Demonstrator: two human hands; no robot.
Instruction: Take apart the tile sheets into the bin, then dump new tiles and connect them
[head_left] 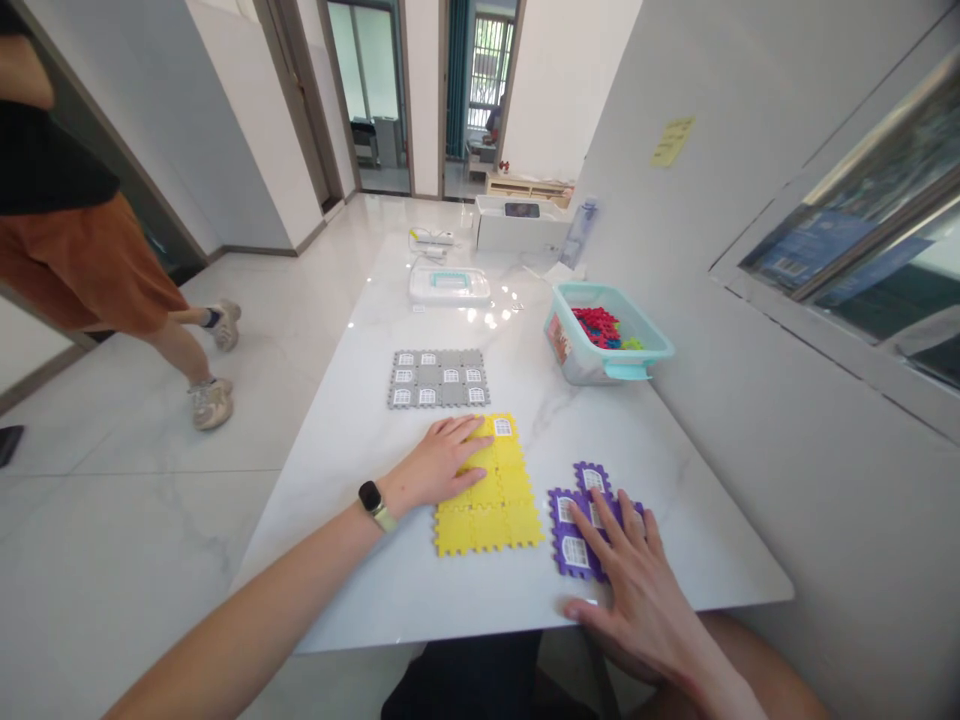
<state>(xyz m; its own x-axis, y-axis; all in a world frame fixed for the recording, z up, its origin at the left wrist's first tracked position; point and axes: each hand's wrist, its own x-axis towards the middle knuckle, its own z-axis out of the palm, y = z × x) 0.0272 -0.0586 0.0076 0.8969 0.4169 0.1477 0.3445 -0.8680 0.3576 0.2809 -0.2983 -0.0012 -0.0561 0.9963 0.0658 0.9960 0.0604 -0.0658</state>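
Note:
A yellow sheet of interlocked foam puzzle tiles (499, 505) lies on the white marble table (420, 590). My left hand (442, 462) rests flat on its upper left part, fingers stretched out. To the right lies a smaller purple group of foam tiles (574, 545) with white window prints. My right hand (630, 575) lies flat over its right side, fingers spread. A grey sheet of foam tiles (438, 379) sits further back, untouched.
A teal-rimmed clear tub (606, 335) with red and other coloured pieces stands by the right wall. A clear lid or tray (448, 284) and a white box (520, 222) sit at the far end. Another person's legs (187, 345) are on the floor at left.

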